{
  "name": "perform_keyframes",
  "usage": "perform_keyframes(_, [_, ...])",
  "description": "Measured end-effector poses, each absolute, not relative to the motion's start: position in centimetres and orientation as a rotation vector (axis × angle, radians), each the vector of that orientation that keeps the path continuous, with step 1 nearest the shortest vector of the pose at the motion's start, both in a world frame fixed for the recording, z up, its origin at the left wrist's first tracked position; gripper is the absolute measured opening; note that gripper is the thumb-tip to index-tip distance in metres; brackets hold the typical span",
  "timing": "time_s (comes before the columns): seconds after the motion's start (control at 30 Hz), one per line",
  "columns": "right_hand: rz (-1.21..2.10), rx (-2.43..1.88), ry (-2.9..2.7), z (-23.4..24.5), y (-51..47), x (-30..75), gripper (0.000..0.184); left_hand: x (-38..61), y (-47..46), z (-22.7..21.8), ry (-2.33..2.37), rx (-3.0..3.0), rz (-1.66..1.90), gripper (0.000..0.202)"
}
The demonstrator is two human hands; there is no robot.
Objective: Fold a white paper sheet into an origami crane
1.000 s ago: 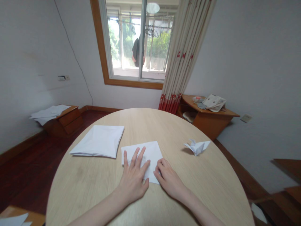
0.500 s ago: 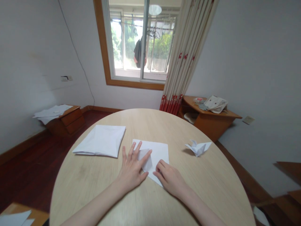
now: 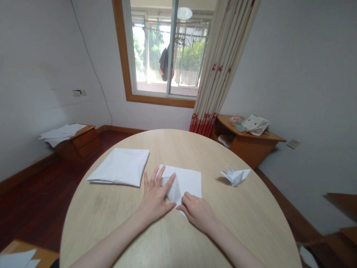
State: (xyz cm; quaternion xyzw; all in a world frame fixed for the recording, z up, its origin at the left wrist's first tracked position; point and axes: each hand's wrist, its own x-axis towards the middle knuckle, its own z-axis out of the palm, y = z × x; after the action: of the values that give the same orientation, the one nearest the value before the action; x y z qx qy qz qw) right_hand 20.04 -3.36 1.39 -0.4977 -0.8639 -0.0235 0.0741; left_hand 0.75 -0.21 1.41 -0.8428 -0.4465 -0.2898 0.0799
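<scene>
A white square sheet of paper lies on the round wooden table in front of me. My left hand rests flat on its left part, fingers spread, with a corner of the sheet folded up against the fingers. My right hand presses the sheet's near corner with curled fingers. A stack of white paper lies to the left. A folded paper crane sits to the right.
A low wooden cabinet with papers on top stands at the left wall. A wooden corner shelf with a bag is at the right, beside a curtain and a window.
The sheet has turned and shifted a little away from me. Its left corner has lifted and folded over against my left fingers. My right hand has slid left along the near edge.
</scene>
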Motion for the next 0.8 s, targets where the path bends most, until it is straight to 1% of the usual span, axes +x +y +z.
perform_keyframes(0.3, [-0.046,-1.507,-2.599,1.6,-3.0,19.6,0.016,0.8,-0.1,1.6,-1.331,-2.515,-0.901,0.087])
perform_keyframes(0.5, [0.15,-1.502,-2.492,1.4,-2.6,20.0,0.012,0.8,0.1,1.5,-1.322,-2.497,-0.896,0.088])
perform_keyframes(0.8, [0.395,-1.472,-2.429,1.6,-2.2,20.7,0.014,0.9,0.1,1.1,-1.284,-2.492,-0.89,0.092])
